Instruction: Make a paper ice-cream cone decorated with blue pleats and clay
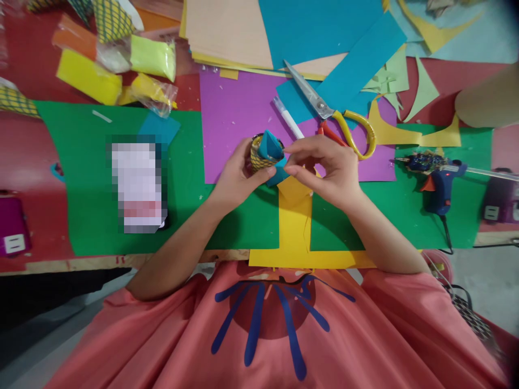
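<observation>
My left hand (235,181) is closed around a small yellow paper cone (261,162) with a dark crosshatch pattern, its wide end turned up. A folded piece of blue paper (270,145) stands in the cone's mouth. Right beside it, my right hand (330,167) has its thumb and forefinger curled together near the cone's rim; what lies between the fingertips, if anything, is too small to make out. Under the hands another bit of blue paper (278,175) shows, next to a yellow paper strip (295,216).
Scissors (320,105) with yellow and red handles lie beyond my right hand, by a white pen (288,118). A glue gun (440,181) rests at right. Left is a blurred phone (138,183). Clay packets (153,56), a crosshatched cone (111,21) and paper sheets (227,32) fill the back.
</observation>
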Demonstrator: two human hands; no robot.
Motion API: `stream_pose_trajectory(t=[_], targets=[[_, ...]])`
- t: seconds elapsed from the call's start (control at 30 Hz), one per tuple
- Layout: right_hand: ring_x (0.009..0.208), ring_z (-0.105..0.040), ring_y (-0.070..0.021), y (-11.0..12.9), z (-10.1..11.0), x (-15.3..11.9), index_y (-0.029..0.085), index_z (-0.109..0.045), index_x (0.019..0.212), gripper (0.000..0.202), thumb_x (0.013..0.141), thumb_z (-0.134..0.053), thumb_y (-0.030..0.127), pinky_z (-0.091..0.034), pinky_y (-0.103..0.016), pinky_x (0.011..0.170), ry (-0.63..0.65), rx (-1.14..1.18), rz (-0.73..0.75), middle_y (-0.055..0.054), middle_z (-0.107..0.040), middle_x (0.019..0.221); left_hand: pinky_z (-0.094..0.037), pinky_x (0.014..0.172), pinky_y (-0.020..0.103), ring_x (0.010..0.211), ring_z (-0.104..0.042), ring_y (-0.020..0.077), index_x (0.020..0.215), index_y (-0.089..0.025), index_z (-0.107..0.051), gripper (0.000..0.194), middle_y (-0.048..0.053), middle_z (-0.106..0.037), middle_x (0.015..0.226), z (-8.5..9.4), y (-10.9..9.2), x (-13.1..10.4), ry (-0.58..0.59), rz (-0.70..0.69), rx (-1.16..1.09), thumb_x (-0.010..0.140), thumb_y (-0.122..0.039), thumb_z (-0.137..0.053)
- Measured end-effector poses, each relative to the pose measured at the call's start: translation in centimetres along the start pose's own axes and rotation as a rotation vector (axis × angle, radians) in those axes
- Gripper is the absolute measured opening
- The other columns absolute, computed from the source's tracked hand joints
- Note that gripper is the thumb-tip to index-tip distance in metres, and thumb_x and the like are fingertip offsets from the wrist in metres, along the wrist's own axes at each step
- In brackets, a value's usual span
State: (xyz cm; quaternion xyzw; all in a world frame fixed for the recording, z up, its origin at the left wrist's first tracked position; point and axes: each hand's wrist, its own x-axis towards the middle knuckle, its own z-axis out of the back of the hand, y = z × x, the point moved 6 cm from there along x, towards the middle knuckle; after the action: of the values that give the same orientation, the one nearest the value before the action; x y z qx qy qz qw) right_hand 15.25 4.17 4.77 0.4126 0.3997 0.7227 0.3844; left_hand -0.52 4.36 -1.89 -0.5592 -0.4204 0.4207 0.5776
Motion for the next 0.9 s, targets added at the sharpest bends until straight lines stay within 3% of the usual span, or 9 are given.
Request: stream_pose_trajectory(t=[0.17,0.33,0.47,0.57,0.7,0.9], targets=[[0.058,-0.062,-0.0067,-1.4,0.8,0.6,0.020,-0.059,0.086,0.030,0.090,-0.061,0.050,-0.055,-0.020,0.053,-0.039,0.222,-0.162,0.002,-0.066,0.074,-0.054,0.069,0.029,0.088,-0.067,0.0184,0.114,-0.021,-0.057,0.055,0.003,-0.067,0.102,0.1,0.4,0.2,0.047,0.142,-0.183,0.071,-0.048,-0.078],[0.052,-0.061,-0.0064,-1.8,0.7,1.0,0.022,-0.056,0.081,0.034,0.088,-0.062,0.055,-0.057,-0.021,0.052,-0.017,0.319,-0.212,0.003,-0.069,0.069,-0.044,0.054,0.023,0.073,-0.064,0.0133,0.112,-0.025,-0.051,0.056,0.000,-0.068,0.094,0.3,-0.1,0.0,0.044,0.208,-0.270,0.067,-0.036,-0.082],[0.047,-0.057,-0.0054,-1.4,0.5,0.9,0.021,-0.056,0.073,0.042,0.091,-0.054,0.058,-0.053,-0.019,0.048,-0.001,0.305,-0.228,0.003,-0.066,0.061,-0.035,0.046,0.022,0.059,-0.059,0.0107,0.104,-0.025,-0.048,0.052,0.000,-0.069,0.088,-0.4,-0.6,-0.1,0.128,0.229,-0.300,0.069,-0.043,-0.081],[0.047,-0.055,-0.0046,-1.1,0.6,0.8,0.019,-0.056,0.065,0.049,0.092,-0.050,0.059,-0.051,-0.018,0.049,-0.006,0.221,-0.213,0.003,-0.062,0.057,-0.041,0.050,0.022,0.066,-0.065,0.0136,0.106,-0.024,-0.052,0.051,0.001,-0.069,0.091,-0.9,-0.6,-0.2,0.174,0.242,-0.335,0.070,-0.047,-0.081],[0.061,-0.060,-0.0060,-0.9,0.4,0.6,0.018,-0.064,0.082,0.035,0.090,-0.060,0.052,-0.052,-0.018,0.055,0.006,0.155,-0.167,0.002,-0.064,0.073,-0.051,0.058,0.024,0.077,-0.069,0.0164,0.108,-0.024,-0.061,0.051,0.001,-0.070,0.092,-0.8,-0.6,0.0,0.163,0.187,-0.363,0.069,-0.049,-0.080],[0.065,-0.059,-0.0072,-0.6,-0.4,0.6,0.016,-0.065,0.080,0.027,0.092,-0.060,0.040,-0.054,-0.021,0.062,0.098,0.141,-0.111,0.001,-0.062,0.071,-0.050,0.055,0.024,0.079,-0.066,0.0176,0.107,-0.024,-0.067,0.047,0.003,-0.070,0.097,-0.7,-0.7,0.0,0.199,0.182,-0.273,0.070,-0.051,-0.077]])
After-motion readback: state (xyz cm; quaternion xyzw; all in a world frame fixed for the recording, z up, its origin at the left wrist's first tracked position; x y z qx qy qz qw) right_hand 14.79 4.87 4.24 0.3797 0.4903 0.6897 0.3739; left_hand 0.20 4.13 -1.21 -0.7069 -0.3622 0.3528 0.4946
